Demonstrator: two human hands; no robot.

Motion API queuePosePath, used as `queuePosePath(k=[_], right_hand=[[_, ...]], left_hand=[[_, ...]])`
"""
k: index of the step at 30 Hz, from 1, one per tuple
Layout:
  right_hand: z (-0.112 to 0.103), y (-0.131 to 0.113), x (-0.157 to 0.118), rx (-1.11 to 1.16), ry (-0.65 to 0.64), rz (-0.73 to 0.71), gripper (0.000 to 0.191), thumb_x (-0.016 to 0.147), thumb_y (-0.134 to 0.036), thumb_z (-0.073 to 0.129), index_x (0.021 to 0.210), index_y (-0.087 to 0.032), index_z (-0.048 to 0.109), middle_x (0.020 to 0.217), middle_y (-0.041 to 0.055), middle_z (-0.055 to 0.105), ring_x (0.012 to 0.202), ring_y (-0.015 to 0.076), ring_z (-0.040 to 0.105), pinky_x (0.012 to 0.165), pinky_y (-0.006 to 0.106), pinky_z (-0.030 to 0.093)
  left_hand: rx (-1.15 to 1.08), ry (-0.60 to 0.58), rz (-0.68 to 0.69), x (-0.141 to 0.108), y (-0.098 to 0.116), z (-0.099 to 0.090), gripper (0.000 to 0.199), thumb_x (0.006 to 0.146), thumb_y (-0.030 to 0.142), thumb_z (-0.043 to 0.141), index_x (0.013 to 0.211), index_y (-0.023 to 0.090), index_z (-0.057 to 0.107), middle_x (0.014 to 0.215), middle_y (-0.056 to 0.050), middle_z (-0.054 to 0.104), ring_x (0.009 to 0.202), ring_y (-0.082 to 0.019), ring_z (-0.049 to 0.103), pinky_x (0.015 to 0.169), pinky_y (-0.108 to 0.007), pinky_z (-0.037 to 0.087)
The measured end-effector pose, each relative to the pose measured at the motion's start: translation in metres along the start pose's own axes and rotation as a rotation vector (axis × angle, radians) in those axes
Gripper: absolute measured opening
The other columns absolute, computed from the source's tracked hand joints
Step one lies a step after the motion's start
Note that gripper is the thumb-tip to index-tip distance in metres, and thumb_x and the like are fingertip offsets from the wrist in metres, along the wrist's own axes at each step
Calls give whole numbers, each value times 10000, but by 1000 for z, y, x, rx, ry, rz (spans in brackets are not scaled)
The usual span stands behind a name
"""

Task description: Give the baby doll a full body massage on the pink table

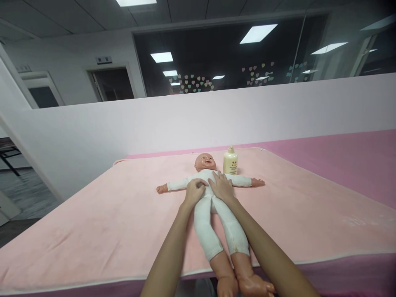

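A baby doll [204, 220] with a white cloth body lies on its back, its head away from me and its arms stretched out to both sides. Against the left side of its torso rests my left hand [195, 191], lightly curved, with part of the fingers hard to make out. My right hand [222, 187] lies flat over the right side of the chest and belly, fingers spread. Neither hand grasps the doll. Just beyond the doll's arm on the right stands a pale yellow pump bottle [230, 161], upright and untouched.
A pink towel [123, 222] covers the table under the doll, whose feet reach past its near edge. Behind is a low white partition [198, 121]. More pink surface [346, 165] extends to the right. A dark folding-leg table [9, 154] stands far left.
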State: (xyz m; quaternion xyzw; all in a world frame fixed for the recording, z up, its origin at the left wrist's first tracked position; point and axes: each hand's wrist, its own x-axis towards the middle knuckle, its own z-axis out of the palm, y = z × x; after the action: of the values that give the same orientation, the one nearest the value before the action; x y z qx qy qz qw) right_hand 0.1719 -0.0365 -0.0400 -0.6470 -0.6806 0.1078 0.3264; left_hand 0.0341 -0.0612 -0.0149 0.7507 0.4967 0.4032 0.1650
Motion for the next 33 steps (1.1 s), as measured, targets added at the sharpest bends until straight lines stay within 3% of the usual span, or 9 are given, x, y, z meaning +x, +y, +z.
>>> queuePosePath(k=[3, 6, 11, 16, 20, 23, 29, 33], right_hand=[[2, 10, 4, 151, 107, 47, 500, 871, -348, 313, 1290, -123, 465, 1361, 162, 430, 1284, 261, 349, 1052, 446, 224], [1, 17, 8, 343, 216, 101, 460, 827, -268, 302, 1167, -92, 557, 1199, 162, 571, 1142, 239, 497, 982, 368, 341], [-5, 16, 6, 589, 336, 147, 366, 723, -270, 385, 945, -144, 646, 989, 107, 667, 962, 232, 591, 881, 350, 430], [-11, 8, 1, 753, 345, 61, 243, 627, -237, 433, 716, -203, 657, 802, 35, 695, 833, 205, 625, 844, 337, 460], [-14, 4, -2, 864, 169, -96, 217, 609, -204, 425, 548, -215, 633, 668, 20, 687, 749, 199, 645, 812, 338, 490], [-14, 1, -4, 829, 1, -259, 231, 623, -176, 442, 526, -222, 647, 688, 9, 700, 796, 195, 662, 913, 362, 455], [-14, 1, -6, 552, -119, -416, 294, 717, -149, 438, 781, -243, 709, 925, -16, 707, 963, 152, 635, 1095, 399, 253], [-16, 0, -6, 367, -200, -481, 305, 803, -219, 432, 1005, -256, 656, 1203, -3, 601, 1221, 151, 462, 1125, 459, 69]], left_hand=[[-60, -214, 74, -2, 14, 0, 240, 694, 159, 457, 733, 206, 689, 839, 11, 699, 923, -176, 604, 1077, -401, 283], [-85, -347, 113, -3, 21, 0, 249, 754, 225, 463, 829, 243, 699, 924, 40, 701, 1010, -173, 583, 1142, -446, 64], [-44, -375, 77, -1, 16, 2, 358, 853, 314, 373, 1128, 279, 600, 1248, 19, 580, 1209, -176, 466, 1128, -474, -48], [150, -343, -6, 5, 3, 10, 449, 886, 427, 299, 1301, 328, 441, 1476, 32, 282, 1385, -184, 173, 1114, -502, -18], [203, -249, -88, 11, -10, 16, 501, 892, 467, 262, 1366, 321, 338, 1498, 17, 227, 1398, -196, 113, 1104, -531, 4], [206, -161, -157, 12, -20, 16, 499, 901, 423, 239, 1375, 292, 327, 1503, -11, 215, 1396, -205, 122, 1107, -516, 59], [152, -39, -203, 10, -29, 16, 509, 900, 370, 253, 1374, 208, 342, 1486, -63, 261, 1382, -199, 184, 1121, -448, 107], [106, -18, -204, 10, -30, 17, 501, 907, 352, 222, 1356, 190, 374, 1479, -67, 275, 1373, -185, 215, 1121, -448, 119]])
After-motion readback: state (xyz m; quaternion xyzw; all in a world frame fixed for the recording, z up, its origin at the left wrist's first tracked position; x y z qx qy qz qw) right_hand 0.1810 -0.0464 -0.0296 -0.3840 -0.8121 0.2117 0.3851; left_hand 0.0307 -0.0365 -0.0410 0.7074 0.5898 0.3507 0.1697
